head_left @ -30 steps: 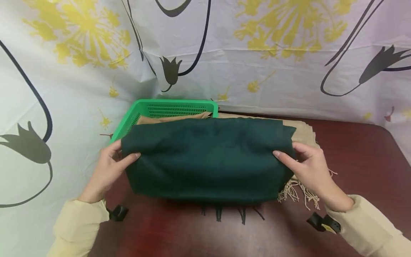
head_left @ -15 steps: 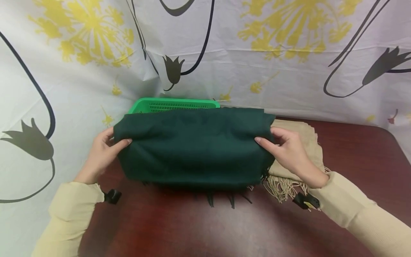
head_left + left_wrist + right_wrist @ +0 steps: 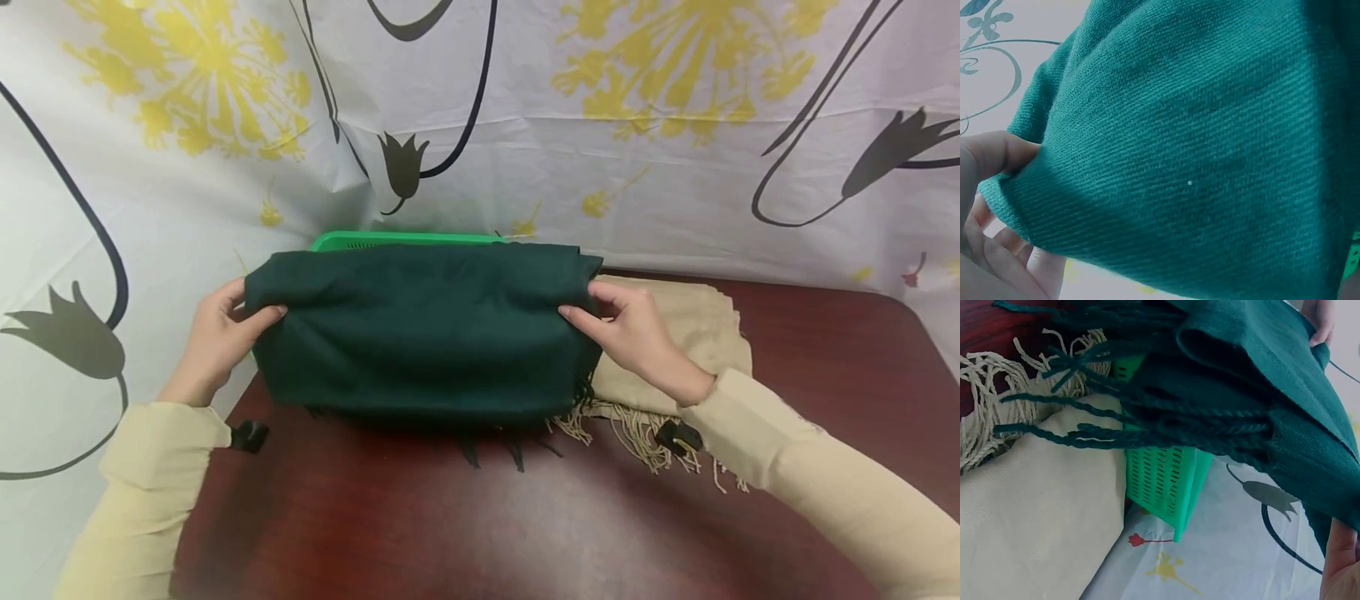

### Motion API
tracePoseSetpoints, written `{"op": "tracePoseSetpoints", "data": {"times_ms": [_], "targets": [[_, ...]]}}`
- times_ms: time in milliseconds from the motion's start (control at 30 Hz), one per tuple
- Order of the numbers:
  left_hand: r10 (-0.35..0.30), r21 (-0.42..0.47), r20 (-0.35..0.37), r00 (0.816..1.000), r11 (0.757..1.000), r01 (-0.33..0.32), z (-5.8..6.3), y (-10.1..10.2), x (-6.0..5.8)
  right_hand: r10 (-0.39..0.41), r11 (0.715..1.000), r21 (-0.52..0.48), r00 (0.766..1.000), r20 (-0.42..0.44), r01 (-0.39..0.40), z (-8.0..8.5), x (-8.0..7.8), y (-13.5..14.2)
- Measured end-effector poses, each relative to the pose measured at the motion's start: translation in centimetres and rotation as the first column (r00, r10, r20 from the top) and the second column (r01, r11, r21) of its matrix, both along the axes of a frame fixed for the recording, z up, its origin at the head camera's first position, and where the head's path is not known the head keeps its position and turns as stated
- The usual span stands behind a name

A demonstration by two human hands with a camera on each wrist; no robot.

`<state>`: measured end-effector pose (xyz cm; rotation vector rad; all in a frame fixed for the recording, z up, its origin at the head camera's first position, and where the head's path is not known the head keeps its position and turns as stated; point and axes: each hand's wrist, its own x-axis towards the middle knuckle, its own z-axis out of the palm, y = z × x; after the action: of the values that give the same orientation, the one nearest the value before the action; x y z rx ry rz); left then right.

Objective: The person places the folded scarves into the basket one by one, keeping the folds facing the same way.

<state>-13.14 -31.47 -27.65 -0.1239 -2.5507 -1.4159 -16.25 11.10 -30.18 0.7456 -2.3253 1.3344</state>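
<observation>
A folded dark green fringed scarf (image 3: pixel 420 333) is held up by both hands, over the green basket (image 3: pixel 408 238). My left hand (image 3: pixel 213 337) pinches its upper left corner, thumb in front and fingers behind. At the upper right corner my right hand (image 3: pixel 633 329) pinches it the same way. In the left wrist view, the woven cloth (image 3: pixel 1197 137) fills most of the picture beside the thumb. The right wrist view shows the scarf's twisted fringe (image 3: pixel 1166 425) hanging beside the basket's slotted wall (image 3: pixel 1160 478). The basket's inside is hidden behind the scarf.
A folded beige fringed scarf (image 3: pixel 690 333) lies on the dark red table (image 3: pixel 480 517), right of the basket and partly under my right forearm. Behind the table hangs a white patterned curtain (image 3: pixel 480 108).
Both hands have carried the green scarf left and slightly up, farther over the basket. More of the beige scarf shows at the right; less of the basket is visible.
</observation>
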Motion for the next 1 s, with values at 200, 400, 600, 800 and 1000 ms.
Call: {"op": "tracePoseSetpoints", "data": {"times_ms": [200,400,600,800,1000], "targets": [[0.03,0.005,0.016,0.999,1.0,-0.03,0.7,0.0,-0.4,-0.002,1.0,0.002,1.0,0.004,0.002,2.0,0.7,-0.9],[0.062,-0.053,0.013,0.998,0.997,-0.061,1.2,-0.4,-1.1,0.015,1.0,-0.021,0.998,0.062,-0.014,2.2,0.1,-1.5],[0.1,-0.098,0.014,0.995,0.99,-0.098,1.5,-1.2,-2.0,0.01,0.999,-0.052,0.999,0.041,-0.008,1.8,-1.0,-2.3],[0.158,-0.15,0.024,0.987,0.977,-0.153,1.9,-1.4,-2.5,0.002,0.997,-0.079,0.999,0.037,0.001,1.5,-1.8,-3.1],[0.184,-0.179,0.039,0.982,0.968,-0.175,2.3,-1.7,-3.1,0.005,0.995,-0.1,0.998,0.056,0.001,1.2,-2.6,-3.8]]}}
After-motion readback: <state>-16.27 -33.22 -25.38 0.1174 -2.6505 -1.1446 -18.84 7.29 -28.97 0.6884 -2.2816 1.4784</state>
